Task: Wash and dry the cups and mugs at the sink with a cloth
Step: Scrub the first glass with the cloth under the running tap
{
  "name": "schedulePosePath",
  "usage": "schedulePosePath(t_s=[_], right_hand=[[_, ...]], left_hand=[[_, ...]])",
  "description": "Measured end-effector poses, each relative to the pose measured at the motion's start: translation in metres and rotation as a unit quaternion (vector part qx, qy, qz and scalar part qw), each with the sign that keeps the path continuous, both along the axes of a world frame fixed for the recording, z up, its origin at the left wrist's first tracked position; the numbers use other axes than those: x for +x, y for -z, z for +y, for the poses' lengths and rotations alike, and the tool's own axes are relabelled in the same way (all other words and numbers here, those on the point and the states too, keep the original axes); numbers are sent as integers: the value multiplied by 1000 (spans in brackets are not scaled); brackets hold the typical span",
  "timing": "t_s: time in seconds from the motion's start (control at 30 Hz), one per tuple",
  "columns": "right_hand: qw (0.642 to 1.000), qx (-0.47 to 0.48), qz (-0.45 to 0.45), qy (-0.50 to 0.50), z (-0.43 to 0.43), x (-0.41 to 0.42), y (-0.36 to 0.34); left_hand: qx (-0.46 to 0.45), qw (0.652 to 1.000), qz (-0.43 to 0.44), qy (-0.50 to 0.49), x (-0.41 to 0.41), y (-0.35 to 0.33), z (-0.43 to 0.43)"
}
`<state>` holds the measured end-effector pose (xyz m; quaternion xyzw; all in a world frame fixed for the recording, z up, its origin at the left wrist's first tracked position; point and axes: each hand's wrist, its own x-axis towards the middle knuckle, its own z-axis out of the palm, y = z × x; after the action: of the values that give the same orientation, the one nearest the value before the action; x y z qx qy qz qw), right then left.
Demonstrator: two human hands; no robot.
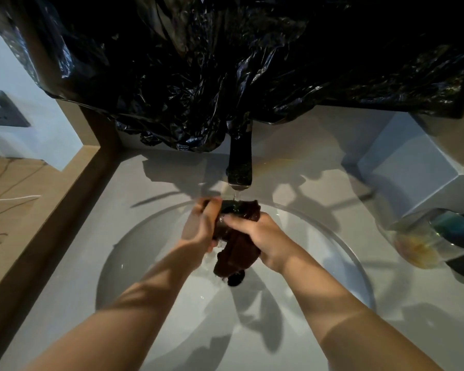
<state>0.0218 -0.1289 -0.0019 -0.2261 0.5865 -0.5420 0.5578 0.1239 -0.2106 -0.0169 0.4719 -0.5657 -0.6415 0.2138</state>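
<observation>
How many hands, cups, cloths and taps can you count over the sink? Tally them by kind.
hands: 2 (left hand, right hand)
cup: 1
cloth: 1
tap: 1
total: 5

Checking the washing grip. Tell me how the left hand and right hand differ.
The left hand grips the dark cup from its side; the right hand holds the brown cloth against it. The left hand reaches nearer the tap; the right hand sits nearer the person, cloth hanging beneath. Both are over the sink.
</observation>
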Motion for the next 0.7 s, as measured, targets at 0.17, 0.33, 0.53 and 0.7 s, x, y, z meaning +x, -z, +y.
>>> schedulePosePath(t_s=[0.17,0.33,0.53,0.7], right_hand=[[991,0,-134,8,-2,-13,-2],[988,7,155,-22,4,-6,4],[973,-20,-227,25,7,-10,-4],[990,-16,139,-17,8,-9,-4]], left_hand=[[-255,959,50,113,13,14,-3],[140,986,15,93,1,-8,-8],[-317,941,23,119,10,11,-5],[48,991,58,106,9,-6,-4]])
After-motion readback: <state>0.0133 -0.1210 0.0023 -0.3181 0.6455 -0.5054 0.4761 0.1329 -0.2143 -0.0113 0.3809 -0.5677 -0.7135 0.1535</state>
